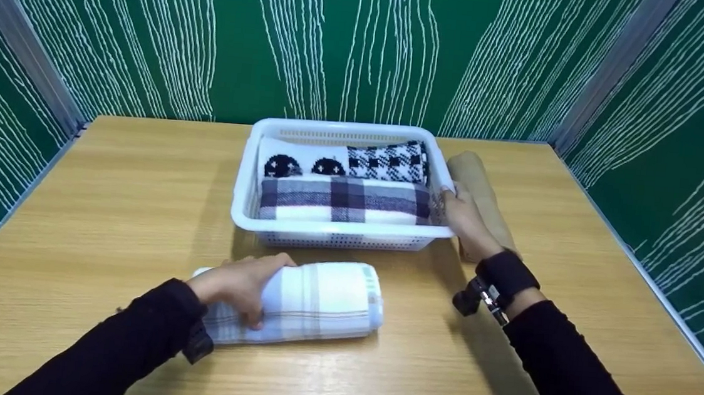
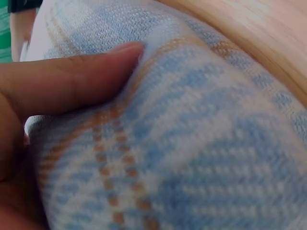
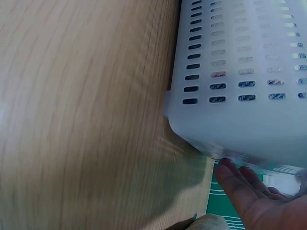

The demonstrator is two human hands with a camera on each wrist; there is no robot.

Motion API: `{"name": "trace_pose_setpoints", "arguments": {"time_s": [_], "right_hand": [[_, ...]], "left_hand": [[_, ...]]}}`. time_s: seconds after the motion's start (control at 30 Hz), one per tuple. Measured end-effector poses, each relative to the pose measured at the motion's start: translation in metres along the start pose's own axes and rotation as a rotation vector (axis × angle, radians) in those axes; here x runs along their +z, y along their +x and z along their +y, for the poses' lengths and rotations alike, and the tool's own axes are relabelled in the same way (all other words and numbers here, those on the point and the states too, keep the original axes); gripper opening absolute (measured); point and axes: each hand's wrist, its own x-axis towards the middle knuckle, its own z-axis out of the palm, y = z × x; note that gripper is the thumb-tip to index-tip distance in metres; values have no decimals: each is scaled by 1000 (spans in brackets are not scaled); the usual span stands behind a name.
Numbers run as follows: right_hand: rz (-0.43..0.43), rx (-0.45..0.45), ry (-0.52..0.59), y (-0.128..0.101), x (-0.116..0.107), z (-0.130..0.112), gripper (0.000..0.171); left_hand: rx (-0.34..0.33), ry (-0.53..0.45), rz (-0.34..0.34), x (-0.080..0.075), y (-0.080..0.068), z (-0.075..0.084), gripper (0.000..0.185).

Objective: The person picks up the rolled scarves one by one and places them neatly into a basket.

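A rolled plaid cloth [image 1: 325, 299], white and pale blue with thin brown lines, lies across the front middle of the table. My left hand [image 1: 244, 286] grips it near its left end from above; the thumb [image 2: 96, 76] presses into the fabric in the left wrist view. Behind the roll is a white plastic basket [image 1: 340, 229] with slotted walls. My right hand [image 1: 466, 222] holds the basket's right rim, and its fingers [image 3: 240, 187] reach along the outer wall below the rim. Inside lie a purple-and-white checked roll [image 1: 345, 200] and a black-and-white patterned knit roll [image 1: 386, 162].
A tan roll [image 1: 481, 195] lies just right of the basket, partly behind my right hand. The wooden table [image 1: 112, 216] meets green panels [image 1: 351, 53] with white streaks at the back and sides.
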Motion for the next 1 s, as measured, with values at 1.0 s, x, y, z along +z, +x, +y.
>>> {"name": "trace_pose_setpoints", "arguments": {"time_s": [1.0], "right_hand": [[11,-22,20,1,0,3,40]], "left_hand": [[52,68,-28,21,34,51,92]]}}
